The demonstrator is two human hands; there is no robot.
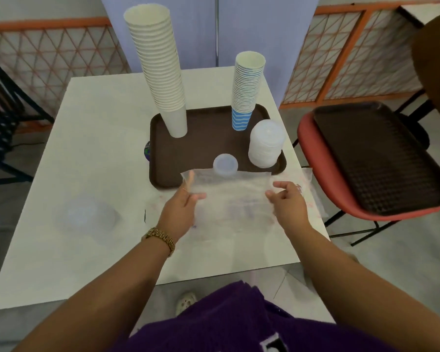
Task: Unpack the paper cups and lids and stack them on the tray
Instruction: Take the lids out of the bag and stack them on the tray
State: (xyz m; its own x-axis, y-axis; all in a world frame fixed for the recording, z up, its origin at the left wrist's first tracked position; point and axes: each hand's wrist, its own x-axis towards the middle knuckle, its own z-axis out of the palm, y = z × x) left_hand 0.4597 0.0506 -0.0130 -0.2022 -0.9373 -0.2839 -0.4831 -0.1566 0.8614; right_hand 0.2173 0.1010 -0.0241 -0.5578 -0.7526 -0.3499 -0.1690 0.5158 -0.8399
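Observation:
A brown tray (203, 148) on the white table carries a tall stack of white paper cups (158, 69), a shorter stack of blue-striped cups (247, 90), a stack of translucent lids (266, 143) and a small lid stack (225, 165) at its near edge. In front of the tray both hands hold a clear plastic bag (231, 199). My left hand (179, 212) pinches its left edge. My right hand (286, 201) grips its right side with curled fingers. What the bag holds cannot be told.
Another bag of lids (87, 217) lies blurred on the table's left part. A red chair (313, 151) to the right carries a second brown tray (381, 158). Orange lattice fencing (48, 54) runs behind the table. A small round object (147, 151) peeks out at the tray's left edge.

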